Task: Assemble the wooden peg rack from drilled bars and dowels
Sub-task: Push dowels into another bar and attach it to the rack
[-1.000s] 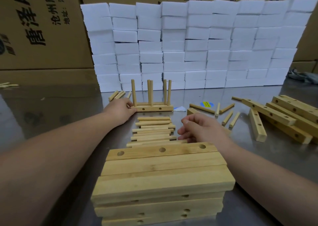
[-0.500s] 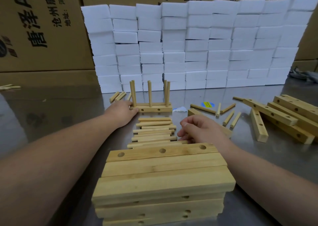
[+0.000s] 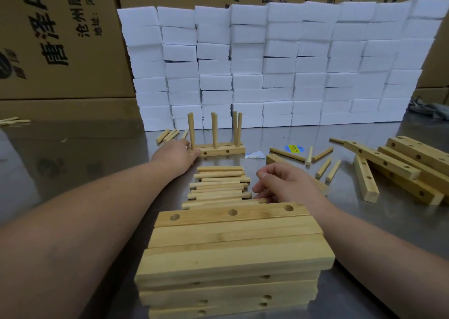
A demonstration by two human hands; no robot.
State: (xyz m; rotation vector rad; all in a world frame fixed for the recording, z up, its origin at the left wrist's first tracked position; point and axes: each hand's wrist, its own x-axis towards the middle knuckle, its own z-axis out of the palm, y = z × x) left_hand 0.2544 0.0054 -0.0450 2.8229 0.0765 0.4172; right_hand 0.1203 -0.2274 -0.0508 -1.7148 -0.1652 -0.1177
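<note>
A peg rack (image 3: pixel 227 150), two low drilled bars with several upright dowels, stands on the metal table (image 3: pixel 85 173) past the dowel pile. My left hand (image 3: pixel 175 157) grips the rack's left end, thumb on the front bar. Loose dowels (image 3: pixel 218 185) lie in a pile between my hands. My right hand (image 3: pixel 284 182) hovers at the pile's right end with fingers loosely curled and nothing visibly held. Under it lies a single drilled bar (image 3: pixel 273 159), mostly hidden. A stack of drilled bars (image 3: pixel 230 246) sits nearest me.
More drilled bars (image 3: pixel 398 165) lie heaped at the right, with scattered short dowels (image 3: pixel 323 167) beside them. A few dowels (image 3: pixel 168 135) lie left of the rack. A wall of white foam blocks (image 3: pixel 279 68) and cardboard boxes (image 3: pixel 60 39) closes the back.
The rack has turned slightly under my left hand, so its dowels line up differently. My right hand has stayed almost where it was.
</note>
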